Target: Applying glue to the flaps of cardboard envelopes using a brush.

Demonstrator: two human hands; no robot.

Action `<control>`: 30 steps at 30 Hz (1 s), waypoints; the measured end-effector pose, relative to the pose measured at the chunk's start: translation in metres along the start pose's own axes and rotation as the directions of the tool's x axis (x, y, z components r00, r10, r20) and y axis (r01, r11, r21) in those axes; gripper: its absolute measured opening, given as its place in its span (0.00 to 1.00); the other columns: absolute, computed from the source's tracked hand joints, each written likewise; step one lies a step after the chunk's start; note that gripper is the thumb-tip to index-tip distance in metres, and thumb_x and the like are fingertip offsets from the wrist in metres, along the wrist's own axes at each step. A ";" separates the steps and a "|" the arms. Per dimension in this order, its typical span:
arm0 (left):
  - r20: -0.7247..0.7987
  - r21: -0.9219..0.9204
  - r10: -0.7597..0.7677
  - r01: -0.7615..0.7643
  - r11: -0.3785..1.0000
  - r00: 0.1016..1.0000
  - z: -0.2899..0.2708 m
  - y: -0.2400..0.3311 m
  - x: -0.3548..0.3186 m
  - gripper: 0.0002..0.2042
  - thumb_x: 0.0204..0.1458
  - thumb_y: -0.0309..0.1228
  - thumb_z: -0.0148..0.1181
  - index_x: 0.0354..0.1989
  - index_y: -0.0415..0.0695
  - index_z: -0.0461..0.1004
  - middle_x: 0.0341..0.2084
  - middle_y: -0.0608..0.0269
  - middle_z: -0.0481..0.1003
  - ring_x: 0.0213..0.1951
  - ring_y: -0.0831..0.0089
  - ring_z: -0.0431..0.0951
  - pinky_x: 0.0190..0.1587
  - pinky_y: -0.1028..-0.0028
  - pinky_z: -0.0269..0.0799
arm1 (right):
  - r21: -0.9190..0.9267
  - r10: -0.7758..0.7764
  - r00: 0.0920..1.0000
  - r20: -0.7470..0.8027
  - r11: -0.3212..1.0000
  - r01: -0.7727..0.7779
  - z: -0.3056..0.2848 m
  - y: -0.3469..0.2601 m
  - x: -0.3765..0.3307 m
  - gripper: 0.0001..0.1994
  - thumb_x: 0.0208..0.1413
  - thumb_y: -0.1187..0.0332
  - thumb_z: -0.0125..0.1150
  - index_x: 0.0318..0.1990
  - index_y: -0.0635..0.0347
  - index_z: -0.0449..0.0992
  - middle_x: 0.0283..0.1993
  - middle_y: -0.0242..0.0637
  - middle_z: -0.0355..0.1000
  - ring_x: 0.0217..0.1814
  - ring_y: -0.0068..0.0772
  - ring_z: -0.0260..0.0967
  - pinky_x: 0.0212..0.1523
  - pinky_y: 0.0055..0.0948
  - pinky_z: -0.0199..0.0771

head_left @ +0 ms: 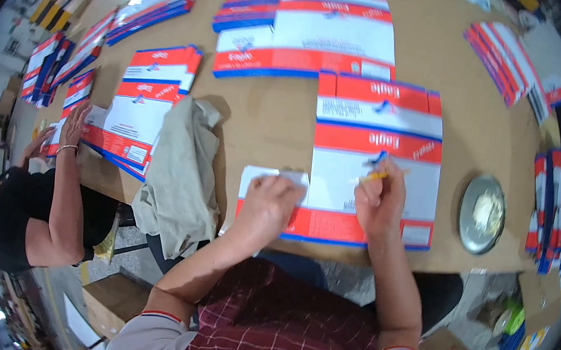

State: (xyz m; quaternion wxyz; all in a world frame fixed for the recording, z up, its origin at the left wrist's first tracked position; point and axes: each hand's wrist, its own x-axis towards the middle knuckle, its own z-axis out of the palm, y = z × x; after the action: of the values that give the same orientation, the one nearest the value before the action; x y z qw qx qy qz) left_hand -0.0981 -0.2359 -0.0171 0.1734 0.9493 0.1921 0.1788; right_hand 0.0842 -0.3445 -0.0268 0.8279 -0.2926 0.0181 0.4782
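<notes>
Holding a slim yellow tool here, fingers of the right hand closed around it, just above a flat printed carton sheet in red, white and blue. Too small for me to say what kind of tool it is. The left hand is over the white flap at the sheet's left side, fingers curled in; can't tell if it's gripping anything or just pressing down.

The sheet lies right in front of the person, near edge close to the rim of the brown counter. Off to its right, a bit apart, is a round metal dish with a lump of white paste in it. On the other side, a grey-green cloth hangs over the counter's edge.

Further out it's mostly more cartons: a big pile past the sheet, a slanted stack at far right, another stack left of the cloth. Next to that one, a co-worker's hand is at some cartons too, bracelet on the wrist.
</notes>
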 end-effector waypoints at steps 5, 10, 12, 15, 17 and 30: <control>0.235 0.241 0.047 -0.105 0.965 0.971 -0.004 0.027 -0.020 0.26 0.51 0.43 0.50 0.52 0.34 0.62 0.45 0.49 0.64 0.50 0.56 0.63 0.53 0.53 0.55 | 0.082 0.025 0.999 -0.039 0.996 -0.022 0.000 -0.002 -0.007 0.09 0.59 0.63 0.46 0.27 0.49 0.67 0.12 0.22 0.58 0.10 0.13 0.54 0.14 0.14 0.57; 0.321 -0.337 0.002 0.113 0.935 0.947 -0.035 -0.010 0.037 0.24 0.51 0.44 0.53 0.54 0.44 0.65 0.41 0.54 0.71 0.46 0.55 0.70 0.49 0.64 0.65 | 0.046 0.057 0.992 -0.114 0.998 -0.052 0.001 -0.010 -0.008 0.10 0.57 0.61 0.47 0.23 0.46 0.65 0.11 0.21 0.56 0.09 0.16 0.47 0.16 0.17 0.51; 0.116 -0.063 0.069 -0.062 0.996 0.991 -0.048 -0.049 0.084 0.28 0.50 0.45 0.54 0.58 0.49 0.59 0.52 0.51 0.63 0.56 0.53 0.60 0.55 0.52 0.56 | 0.061 0.042 0.998 -0.046 0.997 -0.039 0.001 -0.008 -0.009 0.10 0.56 0.61 0.48 0.24 0.47 0.67 0.12 0.22 0.58 0.09 0.16 0.48 0.17 0.18 0.55; 0.025 0.220 0.062 -0.066 0.973 0.998 -0.042 -0.120 0.137 0.37 0.43 0.52 0.59 0.61 0.50 0.54 0.57 0.49 0.56 0.61 0.52 0.54 0.58 0.49 0.51 | 0.097 0.018 0.997 0.073 0.995 -0.025 -0.002 -0.003 -0.007 0.08 0.55 0.61 0.50 0.25 0.49 0.68 0.14 0.22 0.60 0.12 0.17 0.52 0.26 0.23 0.64; 0.246 0.382 -0.077 -0.024 0.924 0.966 -0.036 -0.152 0.159 0.43 0.37 0.56 0.62 0.62 0.51 0.51 0.60 0.48 0.51 0.63 0.49 0.49 0.58 0.47 0.51 | 0.090 0.007 1.000 -0.005 0.996 -0.007 0.010 -0.002 -0.008 0.09 0.56 0.62 0.49 0.25 0.49 0.68 0.13 0.22 0.60 0.11 0.16 0.50 0.29 0.23 0.65; 0.394 0.243 0.043 -0.149 0.958 0.918 -0.044 -0.195 0.169 0.37 0.40 0.55 0.61 0.55 0.44 0.60 0.49 0.50 0.65 0.52 0.54 0.66 0.50 0.58 0.65 | 0.042 -0.138 0.981 0.135 0.990 0.134 -0.007 -0.012 -0.008 0.10 0.57 0.64 0.44 0.23 0.50 0.65 0.17 0.23 0.67 0.13 0.15 0.60 0.34 0.26 0.69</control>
State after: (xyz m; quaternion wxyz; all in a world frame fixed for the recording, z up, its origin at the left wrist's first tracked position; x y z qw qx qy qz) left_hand -0.0288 0.0170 -0.0105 0.0684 0.9888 0.1294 -0.0301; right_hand 0.0911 -0.3590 -0.0244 0.8625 -0.2460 -0.0514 0.4392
